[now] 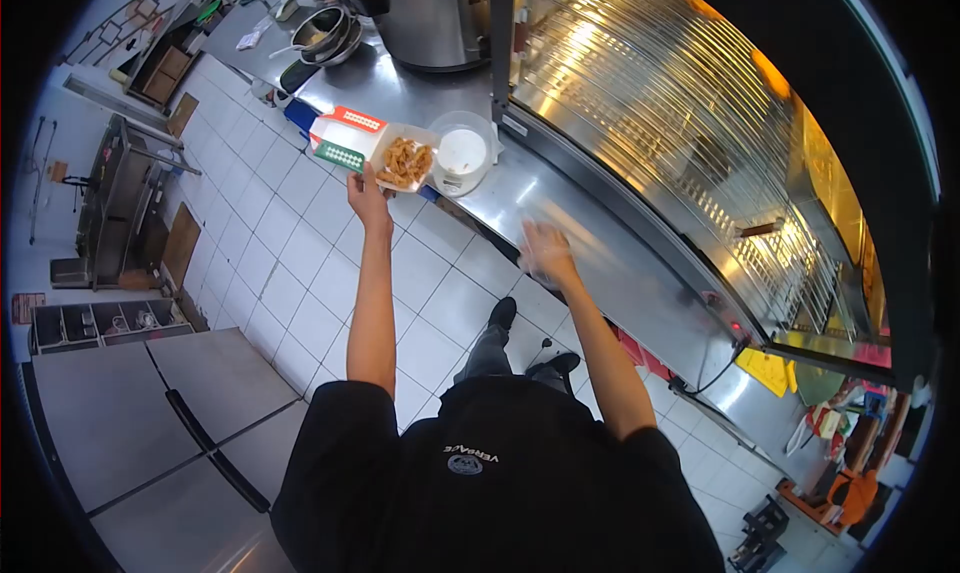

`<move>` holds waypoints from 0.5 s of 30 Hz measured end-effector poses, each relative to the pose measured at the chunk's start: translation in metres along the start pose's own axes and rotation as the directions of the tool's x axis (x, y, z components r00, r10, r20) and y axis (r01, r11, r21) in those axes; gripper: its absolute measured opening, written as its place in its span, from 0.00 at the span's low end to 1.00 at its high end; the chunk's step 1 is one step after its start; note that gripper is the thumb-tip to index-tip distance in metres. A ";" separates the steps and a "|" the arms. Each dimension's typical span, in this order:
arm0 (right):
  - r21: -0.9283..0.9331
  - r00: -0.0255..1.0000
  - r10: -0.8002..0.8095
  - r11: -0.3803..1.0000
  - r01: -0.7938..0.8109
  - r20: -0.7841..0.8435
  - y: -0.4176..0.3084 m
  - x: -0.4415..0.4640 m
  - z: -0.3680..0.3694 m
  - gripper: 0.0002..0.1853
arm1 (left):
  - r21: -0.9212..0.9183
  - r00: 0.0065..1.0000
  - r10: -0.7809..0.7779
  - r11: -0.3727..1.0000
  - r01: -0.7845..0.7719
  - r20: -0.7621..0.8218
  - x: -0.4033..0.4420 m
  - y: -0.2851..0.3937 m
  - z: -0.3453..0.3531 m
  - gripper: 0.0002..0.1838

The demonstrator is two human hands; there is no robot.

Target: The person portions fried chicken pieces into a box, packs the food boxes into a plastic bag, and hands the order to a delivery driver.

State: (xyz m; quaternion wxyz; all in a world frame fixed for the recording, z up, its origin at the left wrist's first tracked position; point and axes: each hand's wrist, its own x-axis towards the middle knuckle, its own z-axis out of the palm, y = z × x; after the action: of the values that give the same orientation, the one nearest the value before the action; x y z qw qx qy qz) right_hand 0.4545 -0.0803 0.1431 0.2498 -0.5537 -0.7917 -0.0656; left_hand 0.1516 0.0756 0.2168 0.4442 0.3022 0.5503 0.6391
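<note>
My left hand (370,198) grips the near edge of an open takeaway box (345,133) with red and green printed flaps. Fried food pieces (406,161) lie in the box's right part. Directly to the right of the box, a round clear container (462,153), white inside, stands on the steel counter (590,213). Farther right, my right hand (546,251) is over the counter's front edge, blurred by motion. Whether its fingers hold anything is not clear.
A glass-fronted warming cabinet (650,93) with wire racks runs along the right. Behind the box stand a large steel cooker (435,23) and stacked bowls (330,38). Steel refrigerator doors (180,433) are at the lower left, above a tiled floor (300,243).
</note>
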 end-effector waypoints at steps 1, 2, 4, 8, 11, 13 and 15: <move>0.446 0.954 0.253 0.844 -0.299 0.159 0.016 0.012 0.063 0.29 | -0.001 1.000 0.002 1.000 -0.003 -0.009 -0.003 -0.001 -0.004 0.15; 0.618 0.904 0.315 0.660 -0.427 0.288 0.016 0.037 0.084 0.29 | 0.000 0.999 -0.026 1.000 0.026 -0.028 -0.005 -0.004 -0.009 0.17; 0.543 0.683 0.403 0.416 -0.730 0.609 0.001 0.106 0.074 0.23 | -0.019 0.995 -0.068 0.998 0.067 -0.070 -0.003 -0.009 -0.018 0.19; 0.218 0.324 0.457 0.269 -0.938 0.828 0.001 0.157 0.079 0.16 | 0.009 0.993 -0.054 0.998 0.056 -0.101 0.006 -0.006 -0.028 0.18; 0.338 0.270 0.573 -0.013 -0.941 0.774 -0.012 0.143 0.051 0.16 | 0.066 0.994 -0.042 0.997 0.049 -0.097 0.022 -0.008 -0.020 0.17; 0.361 0.548 0.671 0.414 -0.835 0.499 0.012 0.075 0.069 0.19 | -0.003 0.999 -0.050 0.999 0.050 0.006 0.027 -0.011 -0.002 0.16; 0.104 0.811 0.557 0.809 -0.578 0.178 0.017 0.018 0.043 0.21 | -0.073 0.997 -0.060 0.995 0.064 0.049 0.033 -0.026 0.021 0.16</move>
State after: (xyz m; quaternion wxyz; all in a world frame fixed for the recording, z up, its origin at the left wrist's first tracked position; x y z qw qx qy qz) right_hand 0.4513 -0.0425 0.1106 0.2440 -0.7476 -0.6076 0.1116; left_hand 0.1621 0.1143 0.1927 0.4875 0.2829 0.5246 0.6380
